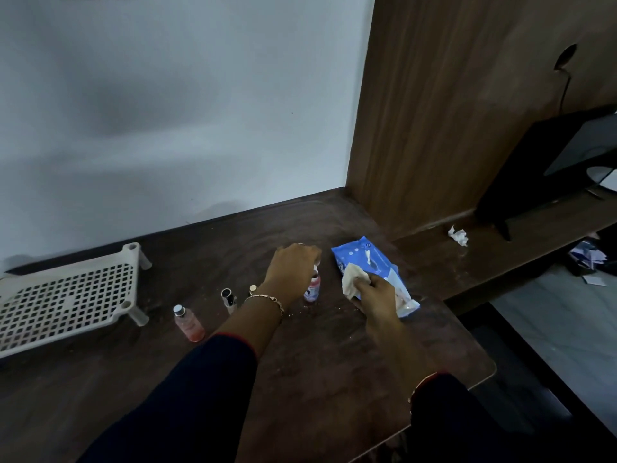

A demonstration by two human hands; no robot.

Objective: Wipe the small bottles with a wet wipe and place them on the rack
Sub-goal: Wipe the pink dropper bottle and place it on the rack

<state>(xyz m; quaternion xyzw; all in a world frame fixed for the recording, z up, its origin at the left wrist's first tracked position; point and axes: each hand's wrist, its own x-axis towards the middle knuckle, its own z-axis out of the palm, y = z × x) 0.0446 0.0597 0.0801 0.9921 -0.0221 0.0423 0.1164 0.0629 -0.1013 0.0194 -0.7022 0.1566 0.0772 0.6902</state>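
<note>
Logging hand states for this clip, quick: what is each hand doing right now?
Left hand: closed, gripping the top of the small pink bottle standing on the table.
Right hand: closed, holding a crumpled wet wipe.

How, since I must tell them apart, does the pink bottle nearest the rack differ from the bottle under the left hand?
The pink bottle near the rack stands untouched; the left hand grips the top of the labelled bottle. The pink bottle looks clear, its silver cap showing; the labelled bottle looks opaque, its cap hidden by that hand. Both stand on the table, off the rack.
</note>
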